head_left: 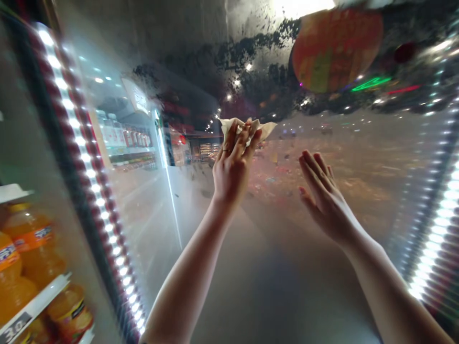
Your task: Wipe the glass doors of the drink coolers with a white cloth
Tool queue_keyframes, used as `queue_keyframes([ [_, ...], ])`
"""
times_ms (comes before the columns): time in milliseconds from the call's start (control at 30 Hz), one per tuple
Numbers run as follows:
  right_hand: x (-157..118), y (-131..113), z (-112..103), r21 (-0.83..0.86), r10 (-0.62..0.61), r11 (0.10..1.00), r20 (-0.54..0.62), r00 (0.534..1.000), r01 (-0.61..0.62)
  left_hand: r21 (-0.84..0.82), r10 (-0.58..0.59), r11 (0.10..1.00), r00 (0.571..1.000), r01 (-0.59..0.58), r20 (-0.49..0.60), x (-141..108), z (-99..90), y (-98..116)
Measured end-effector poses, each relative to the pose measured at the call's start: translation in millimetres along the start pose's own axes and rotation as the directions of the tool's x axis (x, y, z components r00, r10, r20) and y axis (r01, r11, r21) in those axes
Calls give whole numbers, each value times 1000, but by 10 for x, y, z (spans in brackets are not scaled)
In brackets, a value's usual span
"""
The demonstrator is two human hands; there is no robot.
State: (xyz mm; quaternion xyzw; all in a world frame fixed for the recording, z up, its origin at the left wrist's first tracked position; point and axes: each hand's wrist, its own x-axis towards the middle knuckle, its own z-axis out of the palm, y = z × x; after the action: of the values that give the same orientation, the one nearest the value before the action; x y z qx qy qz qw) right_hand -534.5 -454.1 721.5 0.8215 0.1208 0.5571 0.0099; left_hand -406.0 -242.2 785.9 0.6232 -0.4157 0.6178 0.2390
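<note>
Left hand: our left hand (232, 167) reaches up to the shiny, partly fogged panel (279, 258), its fingers stretched out and slightly apart, lying over the cloth rather than curled into a fist; a ring (226, 150) sits on one of them.
Cloth: the pale, crumpled cloth (266, 130) lies under our left fingers against the panel, its corners sticking out to both sides.
Right hand: our right hand (324, 198) holds nothing; its fingers are open, extended and close together, with the thumb a little apart. It is raised before the panel, apart from the cloth; we cannot tell whether it touches the surface.
Panel: misty over the lower part, darker and blotchy above, with a blurred round orange-red shape (337, 50) near the top.
Lights: one bright strip (86, 157) slants along our left, another (435, 239) along our right.
Bottles: at our lower left, orange drink bottles (34, 239) stand by a white shelf edge (43, 298) bearing a "3.0" label (15, 327).
</note>
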Motion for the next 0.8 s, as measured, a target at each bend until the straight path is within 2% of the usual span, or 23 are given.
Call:
queue_keyframes([
  [133, -122, 131, -112, -106, 17, 994, 0, 1000, -17, 21, -106, 994, 994, 106, 4, -144, 59, 121],
  [233, -176, 223, -89, -141, -2, 990, 30, 1000, 6, 35, -93, 995, 996, 93, 11, -240, 127, 299],
  [300, -182, 255, -45, -146, -11, 989, 35, 999, 16, 43, -52, 998, 998, 51, 28, -199, 156, 362],
  [400, -170, 262, 6, -134, -13, 991, 33, 999, 17, 57, -3, 998, 999, 0, 42, -38, 157, 322],
  [533, -158, 244, 35, -103, -15, 995, 33, 999, 18, 69, -52, 996, 998, 54, -27, 16, 146, 255],
  [667, -148, 238, 73, -79, -18, 997, 40, 999, 21, 85, -89, 992, 996, 88, 7, -90, 230, 429],
  [800, -142, 251, 108, -70, -20, 997, 50, 999, 24, 49, 9, 999, 998, -12, 64, 117, 301, 522],
])
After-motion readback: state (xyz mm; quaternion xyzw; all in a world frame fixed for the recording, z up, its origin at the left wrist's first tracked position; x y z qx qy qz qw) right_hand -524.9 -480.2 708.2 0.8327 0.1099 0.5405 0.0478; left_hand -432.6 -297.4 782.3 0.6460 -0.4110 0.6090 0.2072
